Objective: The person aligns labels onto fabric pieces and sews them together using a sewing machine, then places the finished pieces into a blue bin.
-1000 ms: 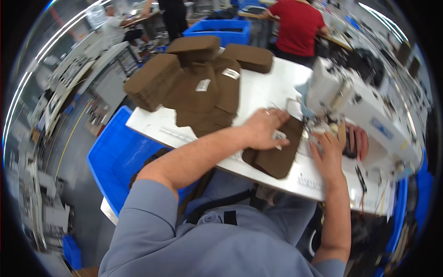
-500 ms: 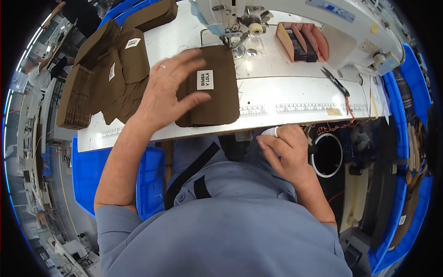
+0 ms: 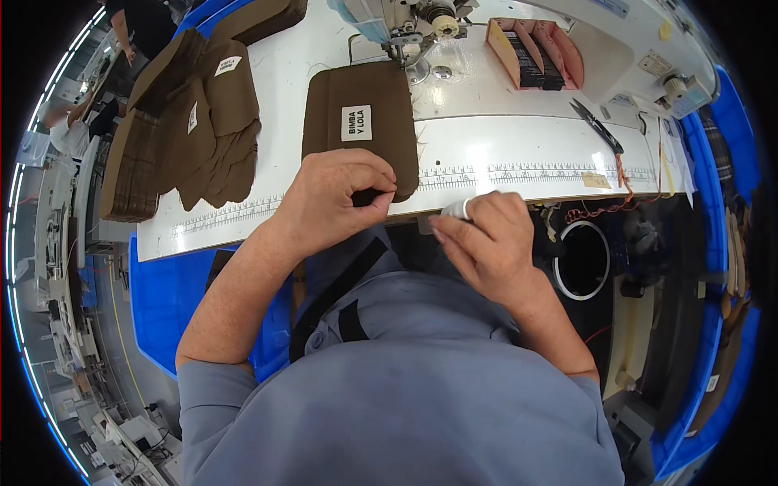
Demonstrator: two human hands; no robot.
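Observation:
A dark brown fabric panel (image 3: pixel 361 89) with rounded corners and a white printed label (image 3: pixel 356 123) lies on the sewing table, its far edge at the machine's presser foot (image 3: pixel 416 71). My left hand (image 3: pixel 332 198) is over the panel's near edge, thumb and forefinger pinched together at its near right corner. Whatever they pinch is too small to make out. Just off the table's front edge, my right hand (image 3: pixel 494 243) is closed, thumb against the curled forefinger. A white wrap circles one of its fingers; anything in that pinch is hidden.
Stacks of brown panels (image 3: pixel 134 166) stand at the table's left. On the right are black-bladed snips (image 3: pixel 598 128) and a pink divided box (image 3: pixel 504 57) with black packets. Blue bins (image 3: pixel 158 300) flank me; a measuring scale (image 3: pixel 502 174) runs along the front edge.
My left hand has come down from above the panel to its near edge, and its spread fingers have closed into a pinch. My right hand has shifted slightly left and up.

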